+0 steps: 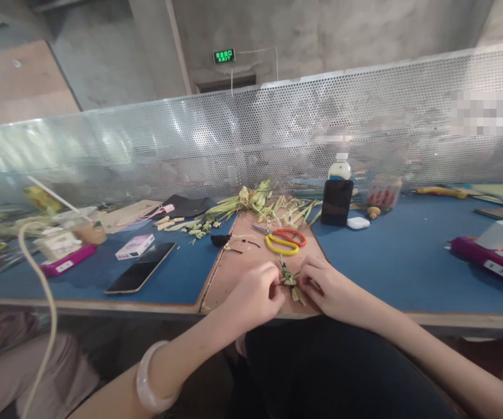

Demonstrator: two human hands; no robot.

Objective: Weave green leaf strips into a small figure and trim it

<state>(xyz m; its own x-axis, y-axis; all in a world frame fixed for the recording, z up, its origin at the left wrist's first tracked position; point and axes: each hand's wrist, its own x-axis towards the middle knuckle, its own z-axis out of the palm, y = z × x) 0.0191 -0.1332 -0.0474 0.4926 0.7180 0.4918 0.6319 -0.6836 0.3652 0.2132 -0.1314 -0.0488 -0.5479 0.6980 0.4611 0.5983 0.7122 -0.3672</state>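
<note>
My left hand [262, 291] and my right hand [328, 288] are close together at the table's front edge, fingers pinched. Between them is a small bundle of green and straw-coloured husk strips [297, 294], with a thin dark line, perhaps thread, across its middle. Both hands grip at its sides; the fingertips are partly hidden. Just beyond lies a pair of scissors [281, 247] with one yellow and one red handle, blades pointing left. Short dark-tipped pieces [245, 241] and a small black clump [220, 240] lie left of the scissors. Farther back spreads a heap of pale husks [254, 196].
To the left are a black phone [141, 269], a small box [134, 247] and a purple power strip [68, 260]. At right stand a black upright device [336, 202], a bottle [339, 169], a white case [358, 223] and another purple strip [489, 259]. A perforated metal screen [168, 137] runs behind.
</note>
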